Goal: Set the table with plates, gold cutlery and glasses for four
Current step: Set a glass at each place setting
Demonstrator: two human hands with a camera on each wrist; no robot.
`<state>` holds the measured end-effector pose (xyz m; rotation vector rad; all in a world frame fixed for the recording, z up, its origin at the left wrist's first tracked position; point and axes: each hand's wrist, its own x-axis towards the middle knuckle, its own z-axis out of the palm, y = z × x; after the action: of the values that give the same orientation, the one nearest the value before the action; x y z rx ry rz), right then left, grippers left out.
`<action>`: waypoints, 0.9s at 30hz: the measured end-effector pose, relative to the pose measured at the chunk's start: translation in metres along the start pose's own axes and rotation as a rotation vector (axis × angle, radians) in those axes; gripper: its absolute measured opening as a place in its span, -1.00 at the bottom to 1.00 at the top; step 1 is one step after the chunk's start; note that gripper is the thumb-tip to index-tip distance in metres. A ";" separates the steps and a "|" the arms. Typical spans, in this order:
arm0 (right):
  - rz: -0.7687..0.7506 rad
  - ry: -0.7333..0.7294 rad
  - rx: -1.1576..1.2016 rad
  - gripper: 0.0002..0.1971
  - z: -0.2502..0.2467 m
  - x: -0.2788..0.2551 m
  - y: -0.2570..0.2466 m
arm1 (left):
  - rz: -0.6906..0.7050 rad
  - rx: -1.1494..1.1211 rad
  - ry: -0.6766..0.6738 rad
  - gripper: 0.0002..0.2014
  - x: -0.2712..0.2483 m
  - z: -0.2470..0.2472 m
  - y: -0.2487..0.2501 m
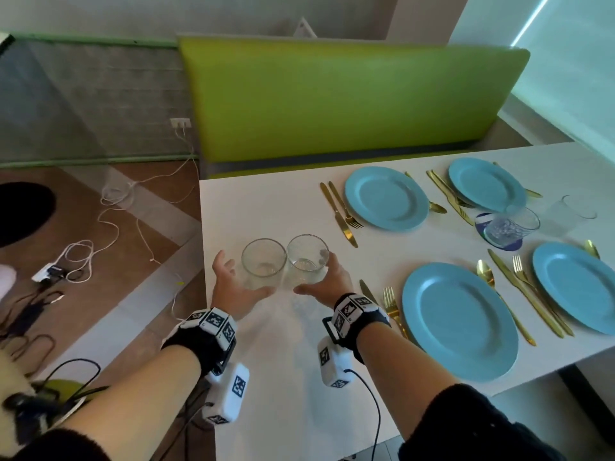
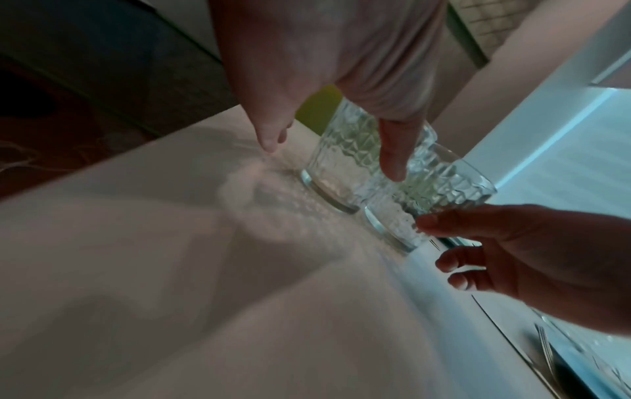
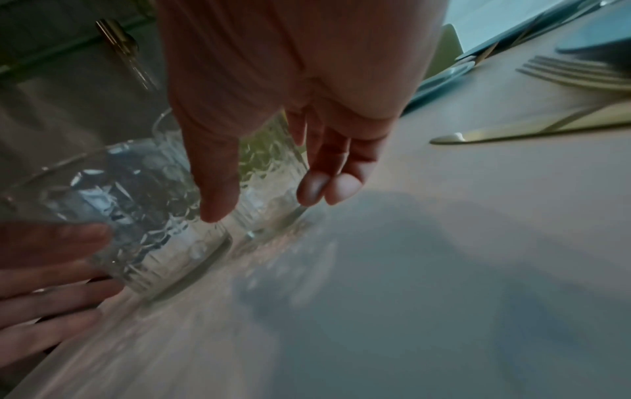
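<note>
Two clear patterned glasses stand side by side, touching, near the left end of the white table. My left hand spans the left glass: its thumb lies on the near side, and its straight, spread fingers sit a little off the far side. My right hand wraps the right glass, thumb in front and fingers round the back. Four blue plates lie to the right, with gold cutlery beside them.
Another glass stands on a blue coaster between the plates, and one more glass farther right. A gold knife and fork lie just right of my right wrist. The table's left edge is close. A green bench stands behind it, with cables on the floor.
</note>
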<state>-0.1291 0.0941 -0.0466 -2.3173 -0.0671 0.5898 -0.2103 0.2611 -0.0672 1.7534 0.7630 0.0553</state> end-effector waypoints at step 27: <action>0.213 0.403 -0.015 -0.25 -0.193 0.067 0.074 | 0.195 0.148 -0.116 -0.15 0.033 0.132 0.109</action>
<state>0.0052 -0.0706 -0.0020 -2.4305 0.3688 0.2142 -0.0801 0.1529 -0.0267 1.9496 0.5214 0.0284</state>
